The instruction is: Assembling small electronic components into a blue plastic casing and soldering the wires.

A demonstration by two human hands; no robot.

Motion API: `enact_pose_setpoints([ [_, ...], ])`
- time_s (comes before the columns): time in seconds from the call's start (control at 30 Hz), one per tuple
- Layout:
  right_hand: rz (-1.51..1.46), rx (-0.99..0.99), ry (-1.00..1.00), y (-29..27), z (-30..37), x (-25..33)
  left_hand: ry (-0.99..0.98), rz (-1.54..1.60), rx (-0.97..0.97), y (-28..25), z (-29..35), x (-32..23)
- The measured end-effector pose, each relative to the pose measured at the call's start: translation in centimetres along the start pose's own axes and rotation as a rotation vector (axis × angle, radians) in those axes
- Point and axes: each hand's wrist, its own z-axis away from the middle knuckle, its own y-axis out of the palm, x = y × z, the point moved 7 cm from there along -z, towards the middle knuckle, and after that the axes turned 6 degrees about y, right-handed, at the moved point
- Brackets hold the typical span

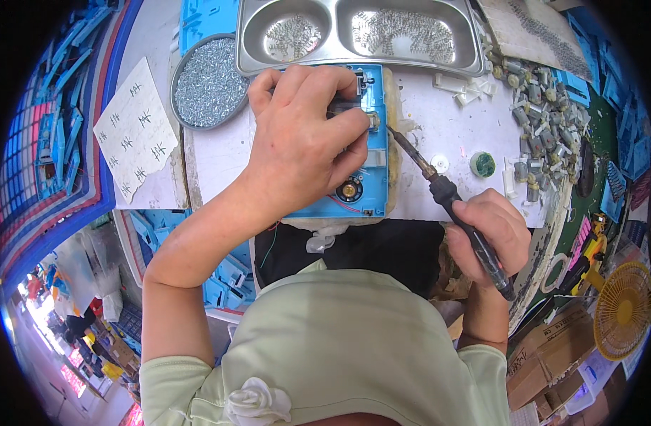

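My left hand presses down on a blue plastic housing that lies on the white work board, fingers curled over a dark part near its top edge. A small round speaker and red wires show in the housing's lower part. My right hand grips the black handle of a soldering iron. The iron's tip touches the right edge of the housing, beside my left fingertips.
A two-compartment steel tray with small metal springs stands behind the housing. A round tin of screws sits at its left, above a handwritten paper. Small motors are heaped at right. A yellow fan and cardboard boxes stand lower right.
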Motion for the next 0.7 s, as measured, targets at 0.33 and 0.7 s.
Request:
enact_pose_setpoints([
  [0.33, -0.005, -0.004, 0.008, -0.24, 0.10, -0.09, 0.005, -0.005, 0.025, 0.08, -0.16, -0.13],
  [0.7, 0.006, -0.019, 0.009, -0.58, 0.13, -0.01, 0.007, -0.034, 0.047, 0.00, -0.38, -0.39],
])
